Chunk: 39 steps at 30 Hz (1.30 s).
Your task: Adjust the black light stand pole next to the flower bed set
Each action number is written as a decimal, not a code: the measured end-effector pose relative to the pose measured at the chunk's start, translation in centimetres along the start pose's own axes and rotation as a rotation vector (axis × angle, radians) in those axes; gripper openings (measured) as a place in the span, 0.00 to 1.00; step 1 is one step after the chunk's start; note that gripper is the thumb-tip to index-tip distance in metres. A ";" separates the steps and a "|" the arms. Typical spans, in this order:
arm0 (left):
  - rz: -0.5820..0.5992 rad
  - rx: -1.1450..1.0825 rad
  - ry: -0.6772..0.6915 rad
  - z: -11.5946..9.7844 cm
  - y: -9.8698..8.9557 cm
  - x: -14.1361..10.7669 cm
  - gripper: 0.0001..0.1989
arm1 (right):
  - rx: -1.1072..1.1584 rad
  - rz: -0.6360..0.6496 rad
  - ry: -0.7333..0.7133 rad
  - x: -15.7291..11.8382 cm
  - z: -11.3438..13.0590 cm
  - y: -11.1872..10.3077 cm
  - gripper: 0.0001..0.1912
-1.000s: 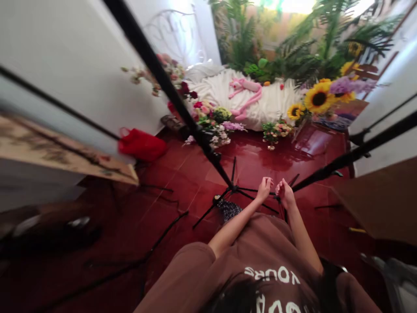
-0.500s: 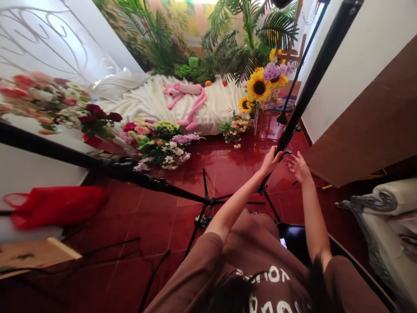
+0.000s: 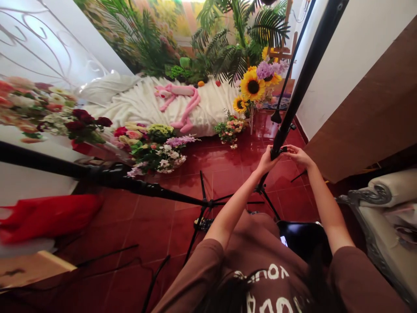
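A black stand pole point(image 3: 301, 82) rises from the floor on the right and leans toward the top right of the view. My left hand point(image 3: 267, 161) is wrapped round this pole at a black collar. On the collar's right side sticks out a small black knob point(image 3: 284, 149), and the fingertips of my right hand point(image 3: 298, 155) are closed on it. A black cord with a plug-like end point(image 3: 276, 116) hangs beside the pole, just above my hands.
Another black pole point(image 3: 114, 176) crosses the left side. Flower bunches point(image 3: 156, 148), a pink plush toy point(image 3: 182, 91) on white cloth point(image 3: 140, 104) and sunflowers point(image 3: 252, 85) stand ahead. An ornate sofa point(image 3: 384, 217) is at right, a red bag point(image 3: 52, 215) at left.
My right hand has moved left onto the knob, and its spread fingers have closed. My left hand stays on the pole. The view has shifted slightly.
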<state>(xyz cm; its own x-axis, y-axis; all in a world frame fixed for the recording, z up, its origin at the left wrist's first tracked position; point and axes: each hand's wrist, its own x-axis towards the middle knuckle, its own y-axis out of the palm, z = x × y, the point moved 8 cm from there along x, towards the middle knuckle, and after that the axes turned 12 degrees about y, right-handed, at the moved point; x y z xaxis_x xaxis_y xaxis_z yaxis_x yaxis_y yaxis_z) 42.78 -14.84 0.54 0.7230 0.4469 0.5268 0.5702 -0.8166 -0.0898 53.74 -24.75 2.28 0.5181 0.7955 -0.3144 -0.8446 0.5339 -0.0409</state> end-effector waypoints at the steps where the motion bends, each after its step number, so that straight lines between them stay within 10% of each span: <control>1: 0.003 0.001 -0.006 0.0 0.0 0.0 0.23 | -0.057 -0.023 -0.053 0.3 0.4 -0.5 0.22; 7: -0.004 0.003 -0.013 -0.4 -0.2 -0.1 0.22 | -0.145 -0.243 -0.355 0.9 2.4 -1.9 0.10; 23: -0.012 0.012 0.009 0.0 0.0 -0.1 0.21 | -0.351 -0.597 -0.298 -3.6 -2.2 -0.4 0.06; 31: -0.031 -0.072 0.039 0.6 0.2 -0.2 0.25 | -0.545 -0.690 -0.392 -4.2 5.3 6.0 0.15; 39: -0.072 -0.015 -0.004 0.4 -0.4 0.2 0.27 | -0.063 -0.578 -0.274 -0.4 7.4 7.1 0.21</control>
<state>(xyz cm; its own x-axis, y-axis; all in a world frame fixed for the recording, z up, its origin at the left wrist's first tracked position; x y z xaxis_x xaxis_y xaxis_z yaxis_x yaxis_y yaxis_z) 42.86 -14.32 0.31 0.6819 0.5057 0.5285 0.6148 -0.7877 -0.0395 48.57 -19.17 9.18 0.9008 0.4334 0.0281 -0.4208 0.8870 -0.1898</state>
